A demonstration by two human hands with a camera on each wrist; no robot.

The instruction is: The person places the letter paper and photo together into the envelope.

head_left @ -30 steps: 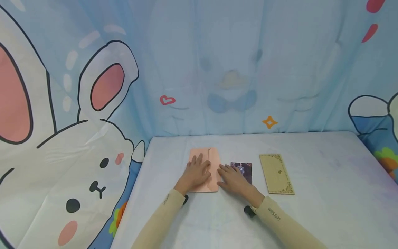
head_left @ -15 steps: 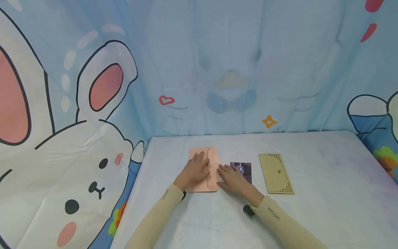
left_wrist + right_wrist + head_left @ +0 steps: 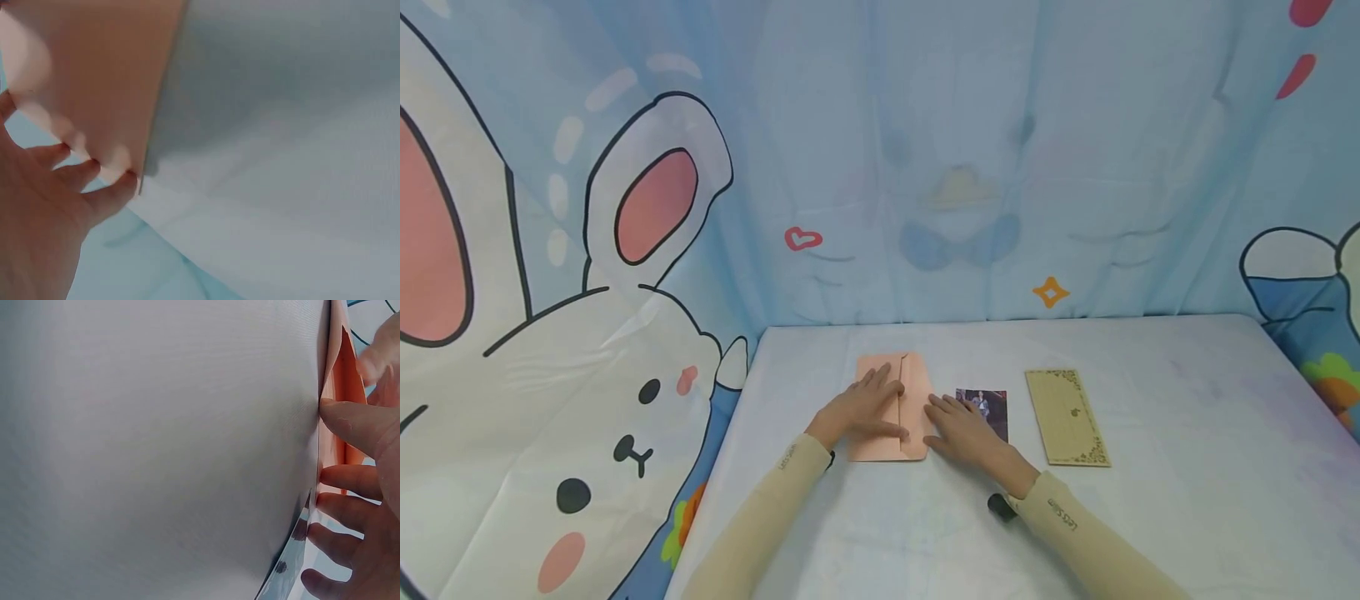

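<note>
A pink paper envelope (image 3: 916,392) lies flat on the table with its flap side toward the right. My left hand (image 3: 859,410) rests on its left part, fingers spread and thumb stretched toward the flap's fold line. In the left wrist view, the fingertips (image 3: 131,181) press along the envelope's edge. My right hand (image 3: 967,433) lies palm down at the envelope's right edge, straight fingers touching it. The right wrist view shows the envelope's mouth (image 3: 350,381) parted, with a fingertip at its edge. Partly under the right hand lies a small dark photo (image 3: 996,408).
To the right of the photo lies a tan card (image 3: 1066,419) with an ornate brown border. A white cloth covers the table (image 3: 1210,467). Behind it hangs a blue curtain (image 3: 970,108) printed with cartoon rabbits.
My left hand has shifted a little to the left, and its thumb has spread away from the fingers across the envelope. The right hand, photo and tan card stay in place.
</note>
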